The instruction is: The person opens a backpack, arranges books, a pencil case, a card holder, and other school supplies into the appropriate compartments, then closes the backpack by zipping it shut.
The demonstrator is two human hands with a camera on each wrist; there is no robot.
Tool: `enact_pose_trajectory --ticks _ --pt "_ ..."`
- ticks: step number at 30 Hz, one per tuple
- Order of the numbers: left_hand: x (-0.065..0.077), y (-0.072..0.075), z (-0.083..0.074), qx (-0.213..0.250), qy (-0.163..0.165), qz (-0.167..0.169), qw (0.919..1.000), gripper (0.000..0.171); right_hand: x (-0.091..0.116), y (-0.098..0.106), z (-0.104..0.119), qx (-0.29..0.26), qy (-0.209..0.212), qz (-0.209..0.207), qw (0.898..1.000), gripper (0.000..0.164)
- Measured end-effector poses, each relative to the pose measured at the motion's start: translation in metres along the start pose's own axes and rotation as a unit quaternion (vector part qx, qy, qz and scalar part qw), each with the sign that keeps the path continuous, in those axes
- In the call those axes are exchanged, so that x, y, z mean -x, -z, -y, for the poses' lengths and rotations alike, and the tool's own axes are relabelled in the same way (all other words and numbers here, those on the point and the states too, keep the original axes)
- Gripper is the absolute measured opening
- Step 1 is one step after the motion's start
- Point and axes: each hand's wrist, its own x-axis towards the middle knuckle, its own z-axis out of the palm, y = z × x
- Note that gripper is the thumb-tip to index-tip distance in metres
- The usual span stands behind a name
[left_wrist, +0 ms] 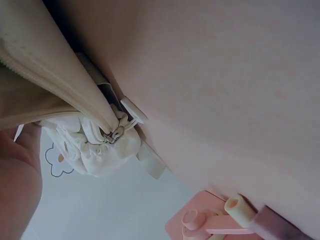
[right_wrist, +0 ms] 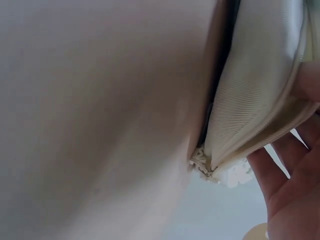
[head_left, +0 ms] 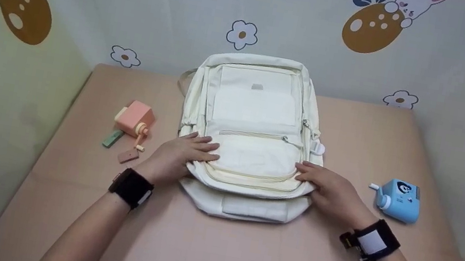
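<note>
A cream backpack (head_left: 256, 106) lies front up in the middle of the table, its lower end toward me. My left hand (head_left: 180, 155) rests on its lower left side, with fingers spread flat over the front pocket; the thumb is hidden. At the lower right side, my right hand (head_left: 334, 189) pinches the edge of the bag. In the right wrist view the thumb (right_wrist: 307, 82) is on one side of the parted zipped edge (right_wrist: 275, 135) and the fingers (right_wrist: 272, 172) are on the other. A parted zipper (left_wrist: 45, 85) also shows in the left wrist view.
Left of the bag stands a pink hand-crank pencil sharpener (head_left: 135, 118), near a small green block (head_left: 113, 138) and a small pink block (head_left: 128, 155). A blue hand-crank sharpener (head_left: 399, 200) stands at the right. Patterned cloth (head_left: 195, 14) hangs behind the table (head_left: 233, 260).
</note>
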Motion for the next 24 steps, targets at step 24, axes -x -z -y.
enact_pose_trajectory --ticks 24 --pt "0.007 0.001 -0.023 0.026 0.092 0.114 0.9888 0.102 -0.002 0.004 0.014 -0.008 -0.045 0.088 0.995 0.058"
